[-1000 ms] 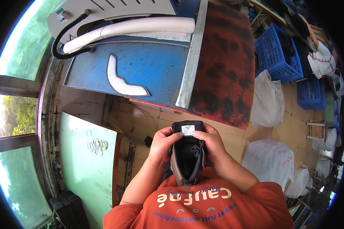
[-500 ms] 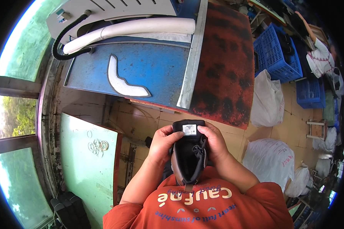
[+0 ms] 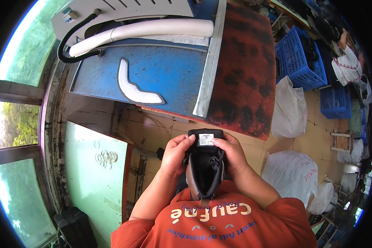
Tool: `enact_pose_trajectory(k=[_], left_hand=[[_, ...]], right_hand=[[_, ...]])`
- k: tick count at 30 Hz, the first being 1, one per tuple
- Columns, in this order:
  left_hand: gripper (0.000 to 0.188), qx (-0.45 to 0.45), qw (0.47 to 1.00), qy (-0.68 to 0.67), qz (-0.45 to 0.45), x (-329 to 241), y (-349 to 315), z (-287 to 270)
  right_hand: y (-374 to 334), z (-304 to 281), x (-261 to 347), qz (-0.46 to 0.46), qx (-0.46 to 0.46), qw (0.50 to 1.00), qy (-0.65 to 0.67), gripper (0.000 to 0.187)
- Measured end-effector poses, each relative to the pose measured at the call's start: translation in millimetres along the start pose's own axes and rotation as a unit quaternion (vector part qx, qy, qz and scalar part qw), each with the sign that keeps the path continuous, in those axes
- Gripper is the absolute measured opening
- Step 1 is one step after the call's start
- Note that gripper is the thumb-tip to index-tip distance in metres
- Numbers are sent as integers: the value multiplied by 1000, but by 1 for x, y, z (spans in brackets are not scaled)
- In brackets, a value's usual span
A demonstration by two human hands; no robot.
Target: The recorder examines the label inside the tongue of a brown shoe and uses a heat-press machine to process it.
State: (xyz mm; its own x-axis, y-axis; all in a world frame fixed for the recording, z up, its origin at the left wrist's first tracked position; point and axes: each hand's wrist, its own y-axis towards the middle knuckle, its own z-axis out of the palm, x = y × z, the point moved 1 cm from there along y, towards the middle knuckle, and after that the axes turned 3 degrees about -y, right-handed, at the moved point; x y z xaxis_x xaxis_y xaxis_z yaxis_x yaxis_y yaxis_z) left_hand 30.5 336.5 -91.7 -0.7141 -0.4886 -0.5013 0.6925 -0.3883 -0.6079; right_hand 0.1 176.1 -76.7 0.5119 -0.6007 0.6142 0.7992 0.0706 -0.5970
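A dark shoe upper (image 3: 188, 180) with a black lining is held close in front of my chest, its opening facing up. Its black tongue points away from me and carries a white printed label (image 3: 206, 139). My left hand (image 3: 176, 153) grips the tongue's left edge, thumb on top near the label. On the other side, my right hand (image 3: 230, 151) pinches the tongue, with the thumb touching the label's lower right corner. The fingers beneath are partly hidden.
A white curved piece with a dark border (image 3: 136, 91) lies on the blue table (image 3: 173, 78) ahead. Beside it is a red, black-stained board (image 3: 244, 74). At left, thin rings (image 3: 106, 157) lie on a pale green surface (image 3: 93, 190). Blue crates (image 3: 295, 58) and white sacks (image 3: 291, 171) stand right.
My left thumb has slid off the label toward the tongue's left edge. My right thumb has shifted slightly down and left onto the label's corner. The shoe upper stays nearly in place.
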Motion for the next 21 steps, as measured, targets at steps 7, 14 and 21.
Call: enact_pose_trajectory(k=[7, 14, 21], left_hand=[[23, -4, 999, -3, 36, 0, -11, 8], [14, 32, 996, 61, 56, -5, -16, 12], [11, 8, 996, 73, 42, -5, -13, 11]], right_hand=[[-8, 3, 5, -10, 22, 999, -24, 25], [-10, 1, 5, -9, 21, 999, -34, 26], [-13, 9, 8, -17, 12, 999, -30, 25]])
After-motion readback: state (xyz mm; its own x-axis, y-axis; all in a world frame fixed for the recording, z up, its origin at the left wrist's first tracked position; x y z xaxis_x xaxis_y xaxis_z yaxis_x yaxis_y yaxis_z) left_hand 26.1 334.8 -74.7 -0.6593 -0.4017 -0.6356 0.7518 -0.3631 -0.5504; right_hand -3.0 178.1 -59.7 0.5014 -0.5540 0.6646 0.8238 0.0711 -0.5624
